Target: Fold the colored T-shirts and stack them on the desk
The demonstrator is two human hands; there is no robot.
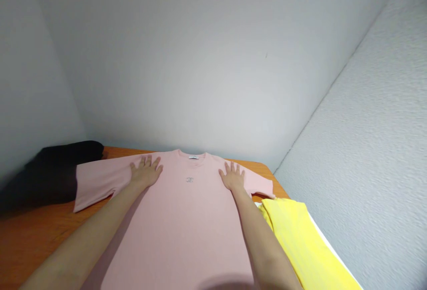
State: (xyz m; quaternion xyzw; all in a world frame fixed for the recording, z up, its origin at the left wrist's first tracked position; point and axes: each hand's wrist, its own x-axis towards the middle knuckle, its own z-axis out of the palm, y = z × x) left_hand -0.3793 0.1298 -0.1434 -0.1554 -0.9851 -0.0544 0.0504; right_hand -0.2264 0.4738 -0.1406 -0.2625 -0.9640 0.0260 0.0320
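Note:
A pink T-shirt [187, 227] lies spread out flat, its neckline toward the wall and its sleeves stretched to either side. Small interlocking letters mark its chest, and a pale label shows inside the collar. My left hand [146, 172] rests flat near the left shoulder of the shirt, fingers spread. On the opposite shoulder, my right hand [232, 177] presses flat with its fingers apart. Neither hand grips the cloth. The shirt's lower hem runs out of view at the bottom.
The shirt lies on a wooden table [40, 236]. Dark fabric [50, 174] is heaped at the left, touching the left sleeve. Folded yellow cloth [300, 241] lies at the right, with something white [328, 236] under its edge. Pale walls [187, 58] stand behind and at both sides.

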